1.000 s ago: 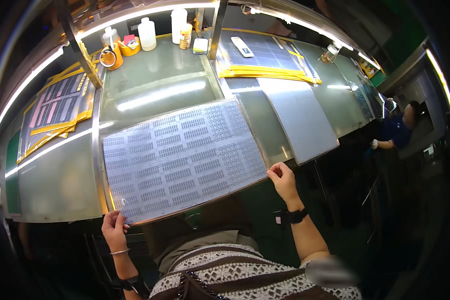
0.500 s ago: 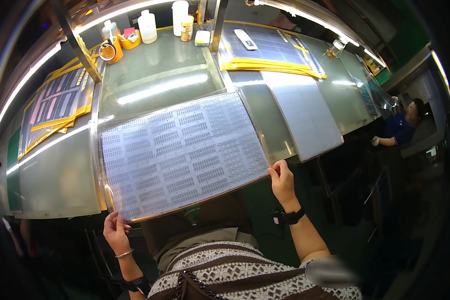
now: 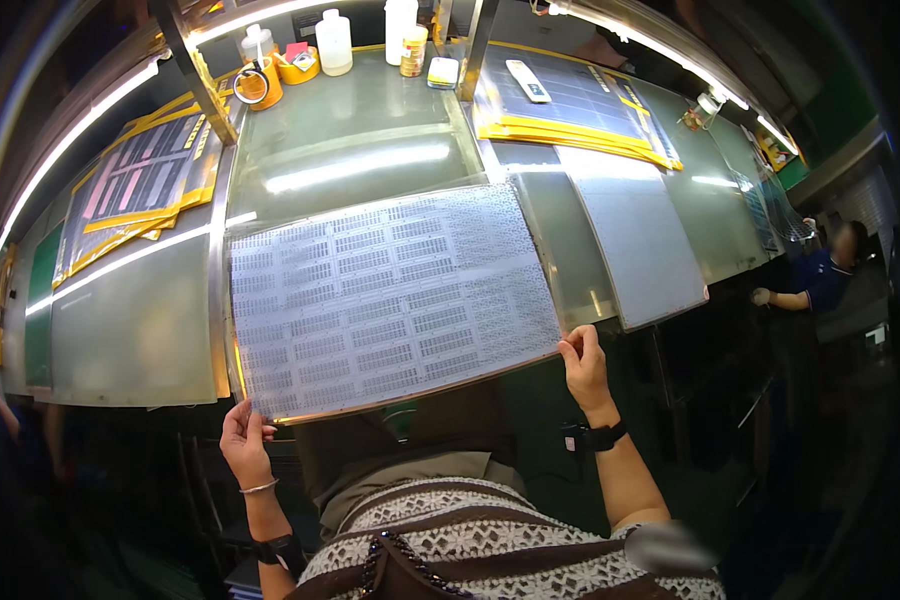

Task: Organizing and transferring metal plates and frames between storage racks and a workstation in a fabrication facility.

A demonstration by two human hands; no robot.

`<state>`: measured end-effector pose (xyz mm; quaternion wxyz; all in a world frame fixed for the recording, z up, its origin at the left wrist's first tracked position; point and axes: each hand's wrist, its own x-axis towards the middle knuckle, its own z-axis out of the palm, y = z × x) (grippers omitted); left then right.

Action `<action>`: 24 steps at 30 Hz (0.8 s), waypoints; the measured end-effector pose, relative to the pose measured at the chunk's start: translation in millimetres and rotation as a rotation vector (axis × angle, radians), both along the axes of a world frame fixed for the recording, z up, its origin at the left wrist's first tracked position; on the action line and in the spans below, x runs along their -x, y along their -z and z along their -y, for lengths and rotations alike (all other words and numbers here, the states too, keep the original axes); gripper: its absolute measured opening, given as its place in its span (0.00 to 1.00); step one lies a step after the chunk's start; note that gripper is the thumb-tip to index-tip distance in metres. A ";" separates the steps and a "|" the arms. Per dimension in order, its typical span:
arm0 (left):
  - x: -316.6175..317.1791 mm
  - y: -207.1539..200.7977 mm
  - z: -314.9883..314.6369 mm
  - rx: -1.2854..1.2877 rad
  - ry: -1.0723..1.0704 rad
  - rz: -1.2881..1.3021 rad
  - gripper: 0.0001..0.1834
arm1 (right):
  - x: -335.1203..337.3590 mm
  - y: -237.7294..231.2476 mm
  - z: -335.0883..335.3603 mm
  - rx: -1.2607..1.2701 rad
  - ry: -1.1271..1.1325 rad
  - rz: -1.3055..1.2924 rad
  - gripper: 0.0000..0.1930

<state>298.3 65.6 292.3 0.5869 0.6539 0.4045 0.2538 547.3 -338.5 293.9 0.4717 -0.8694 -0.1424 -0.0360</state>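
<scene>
A large grey circuit board panel, with rows of small dark patterns and a copper-coloured edge, lies over the front of the glass-topped bench, its near edge reaching toward me. My left hand pinches its near left corner between thumb and fingers. At the near right corner, my right hand grips the edge the same way. A second, plain-looking grey panel rests on the bench to the right of the first.
Yellow-edged film sheets are stacked at left, and another stack at back right carries a white remote control. Tape rolls, bottles and a jar stand behind. A metal post rises nearby. At far right is another person.
The whole scene has shifted to the right in view as my head turned slightly. Both hands keep their hold on the panel's near corners, and the panel stays roughly in place on the bench.
</scene>
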 end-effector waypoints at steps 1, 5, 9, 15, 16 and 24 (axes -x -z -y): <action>-0.6 1.2 -0.7 -0.014 0.001 0.007 0.11 | 0.1 -1.5 0.4 -0.004 -0.002 -0.018 0.08; -7.9 2.9 -5.8 -0.045 0.002 0.020 0.11 | 0.2 0.1 4.5 -0.020 -0.023 -0.049 0.08; -13.5 2.1 -11.9 -0.048 -0.019 0.032 0.11 | -0.6 -1.9 -4.0 -0.035 -0.021 -0.068 0.08; -30.2 -17.0 -7.9 -0.166 -0.140 0.048 0.07 | -4.4 1.8 -5.0 0.080 0.038 0.033 0.05; -31.5 -13.0 -8.8 -0.321 -0.131 0.067 0.06 | -3.4 1.2 -1.6 0.078 0.054 -0.002 0.05; -21.2 13.6 -4.3 -0.543 -0.213 -0.060 0.11 | -3.9 7.6 5.4 -0.031 -0.005 -0.091 0.04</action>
